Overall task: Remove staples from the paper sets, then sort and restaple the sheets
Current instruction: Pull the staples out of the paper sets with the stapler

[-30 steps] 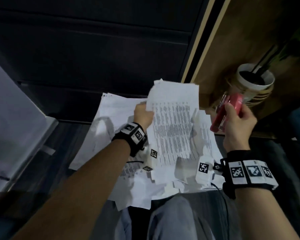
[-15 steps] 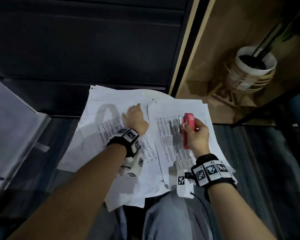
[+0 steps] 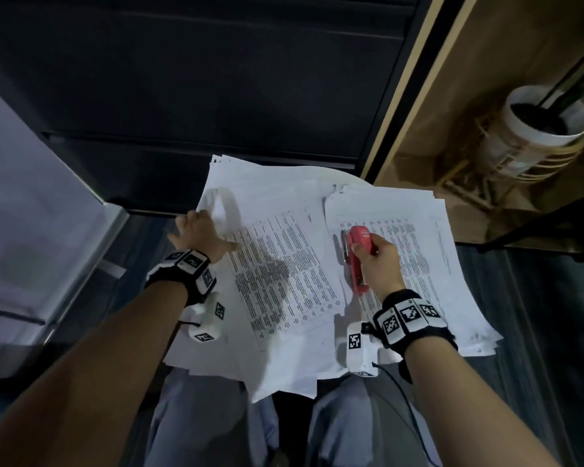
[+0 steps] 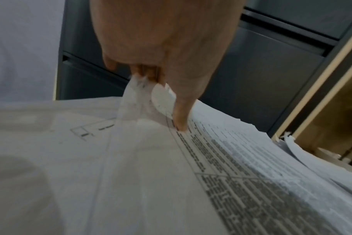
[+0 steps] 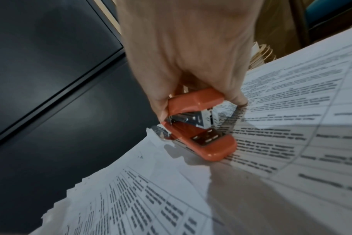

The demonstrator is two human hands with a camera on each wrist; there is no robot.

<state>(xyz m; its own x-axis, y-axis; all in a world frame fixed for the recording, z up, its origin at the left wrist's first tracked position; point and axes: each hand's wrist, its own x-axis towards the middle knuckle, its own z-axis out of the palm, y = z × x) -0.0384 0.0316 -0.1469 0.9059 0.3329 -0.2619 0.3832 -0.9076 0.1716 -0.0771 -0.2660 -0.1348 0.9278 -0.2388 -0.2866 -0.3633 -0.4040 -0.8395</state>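
Right hand (image 3: 378,261) grips red stapler (image 3: 359,257) resting on right paper stack (image 3: 452,264), long axis pointing away from the body. Left hand (image 3: 196,237) pinches curled corner (image 4: 139,90) of left paper stack (image 3: 284,271), farther out at its left edge. Potted plant (image 3: 536,139) beyond, right.

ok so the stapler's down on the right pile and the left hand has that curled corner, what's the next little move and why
Probably lift the curled corner further with the left hand to peel that sheet off the left pile. Its fingers already pinch the corner clear of the sheets below, while the right hand only holds the red stapler on the right pile, nothing in its mouth.
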